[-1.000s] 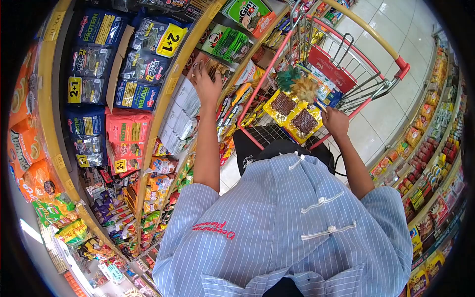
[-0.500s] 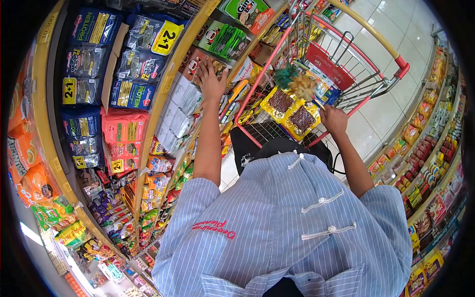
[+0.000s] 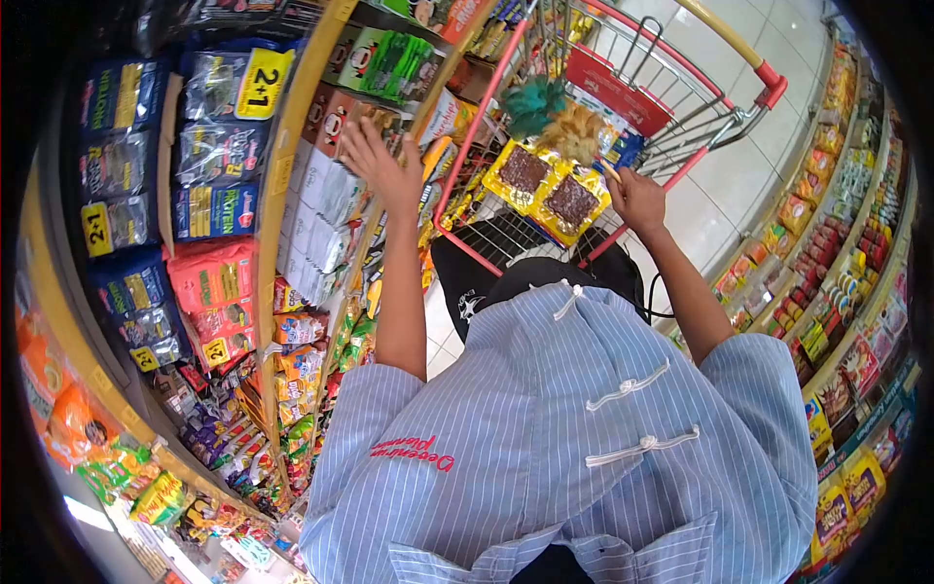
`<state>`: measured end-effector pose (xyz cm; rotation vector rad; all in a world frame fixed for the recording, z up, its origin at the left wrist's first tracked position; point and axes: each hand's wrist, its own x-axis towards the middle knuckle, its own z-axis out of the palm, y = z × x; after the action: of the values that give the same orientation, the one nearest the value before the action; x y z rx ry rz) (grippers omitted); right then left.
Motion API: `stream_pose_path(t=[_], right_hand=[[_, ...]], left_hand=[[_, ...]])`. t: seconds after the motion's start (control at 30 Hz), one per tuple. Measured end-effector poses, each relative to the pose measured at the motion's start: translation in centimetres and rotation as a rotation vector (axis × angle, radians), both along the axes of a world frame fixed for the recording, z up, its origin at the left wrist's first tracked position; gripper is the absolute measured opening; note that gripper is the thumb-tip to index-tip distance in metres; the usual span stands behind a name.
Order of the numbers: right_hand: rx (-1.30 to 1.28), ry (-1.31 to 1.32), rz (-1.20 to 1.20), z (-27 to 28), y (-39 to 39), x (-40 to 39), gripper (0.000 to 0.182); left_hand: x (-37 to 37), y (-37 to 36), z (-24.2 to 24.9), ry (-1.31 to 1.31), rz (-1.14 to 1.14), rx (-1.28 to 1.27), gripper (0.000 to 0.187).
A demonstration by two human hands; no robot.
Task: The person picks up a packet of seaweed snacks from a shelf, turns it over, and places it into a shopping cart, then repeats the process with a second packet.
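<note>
My left hand (image 3: 381,167) reaches out to the shelf, fingers spread, resting against brown snack packs (image 3: 336,115) and just above white packets (image 3: 326,200). It holds nothing that I can see. My right hand (image 3: 637,198) is closed around the handle of a green and tan feather duster (image 3: 556,115), which points into the red shopping cart (image 3: 720,107). Two yellow packs with dark contents (image 3: 547,190) lie in the cart's basket just left of that hand.
Yellow-edged shelves (image 3: 282,165) on the left carry blue protein packs (image 3: 214,209), red bags (image 3: 209,277) and 2+1 tags. More stocked shelves (image 3: 837,273) line the right side. White tiled floor (image 3: 749,165) runs between them. My striped blue shirt fills the foreground.
My left hand has slid left and a little lower along the shelf, from the brown packs toward the white packets. The view has shifted, and the cart sits higher in the frame. The right hand still grips the duster.
</note>
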<state>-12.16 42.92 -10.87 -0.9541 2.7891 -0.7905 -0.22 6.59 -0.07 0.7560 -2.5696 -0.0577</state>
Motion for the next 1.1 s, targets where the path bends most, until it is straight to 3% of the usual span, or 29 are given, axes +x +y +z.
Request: stream_pose_path(t=[0.07, 0.13, 0.17, 0.23, 0.3, 0.37, 0.4, 0.43, 0.47, 0.5, 0.53, 0.57, 0.63, 0.8, 0.87, 0.93, 1.0, 1.1], right_hand=[[-0.093, -0.037, -0.043, 0.0, -0.1, 0.0, 0.027], [-0.087, -0.087, -0.108, 0.0, -0.4, 0.2, 0.027], [-0.095, -0.127, -0.168, 0.1, -0.5, 0.0, 0.027], [-0.092, -0.17, -0.276, -0.6, -0.7, 0.0, 0.027], [-0.02, -0.14, -0.291, -0.9, -0.7, 0.0, 0.027], [0.014, -0.12, -0.256, -0.2, -1.0, -0.2, 0.029], [0.028, -0.086, -0.212, -0.7, -0.6, -0.2, 0.028], [0.039, -0.051, -0.164, -1.3, -0.1, -0.3, 0.028], [0.051, -0.039, -0.132, -1.3, 0.0, -0.6, 0.028], [0.061, -0.035, -0.103, -1.0, 0.0, -0.6, 0.027], [0.057, -0.006, -0.08, -1.0, 0.1, -0.5, 0.024], [0.011, -0.009, -0.057, -1.2, 0.4, -0.4, 0.024], [0.018, -0.008, -0.065, -1.1, 0.6, -0.5, 0.024], [0.052, -0.043, -0.056, -0.3, 0.0, -0.8, 0.023], [0.061, -0.056, -0.06, -0.2, -0.5, -0.8, 0.025], [0.098, -0.042, -0.047, -0.2, -0.6, -0.7, 0.026], [0.166, -0.007, -0.052, -0.2, -0.8, -0.7, 0.028], [0.173, 0.004, -0.054, -0.2, -0.9, -0.7, 0.028]], left_hand=[[0.4, 3.6, -1.7, 0.011, -0.158, 0.004, 0.058], [0.5, 6.8, -5.2, -0.003, -0.373, 0.348, 0.049], [0.6, 8.5, -7.7, -0.056, -0.393, 0.396, 0.044], [0.7, 11.3, -13.9, -0.037, -0.328, 0.597, 0.036], [-0.5, 13.4, -19.0, -0.019, -0.063, 1.082, 0.034], [-2.1, 14.0, -27.9, 0.189, 0.092, 1.321, 0.033], [-3.2, 13.7, -30.4, 0.158, 0.128, 1.213, 0.035], [-4.9, 13.4, -32.1, 0.219, 0.302, 1.489, 0.035], [-7.0, 13.4, -33.3, 0.259, 0.462, 1.582, 0.042], [-8.5, 13.0, -36.9, 0.167, 0.527, 1.459, 0.055], [-9.5, 12.1, -40.4, -0.071, 0.388, 1.371, 0.065], [-11.1, 11.8, -40.7, -0.273, 0.362, 1.089, 0.064], [-13.2, 13.3, -37.4, 0.072, 0.678, 1.246, 0.055], [-13.1, 13.4, -37.7, 0.163, 0.781, 1.238, 0.047], [-10.8, 13.8, -37.4, 0.206, 0.658, 1.029, 0.043], [-8.1, 14.5, -36.6, 0.658, 0.501, 1.302, 0.032], [-5.3, 14.1, -36.3, 0.563, 0.545, 1.618, 0.017], [-3.3, 13.7, -33.1, 0.596, 0.716, 1.779, 0.015]])
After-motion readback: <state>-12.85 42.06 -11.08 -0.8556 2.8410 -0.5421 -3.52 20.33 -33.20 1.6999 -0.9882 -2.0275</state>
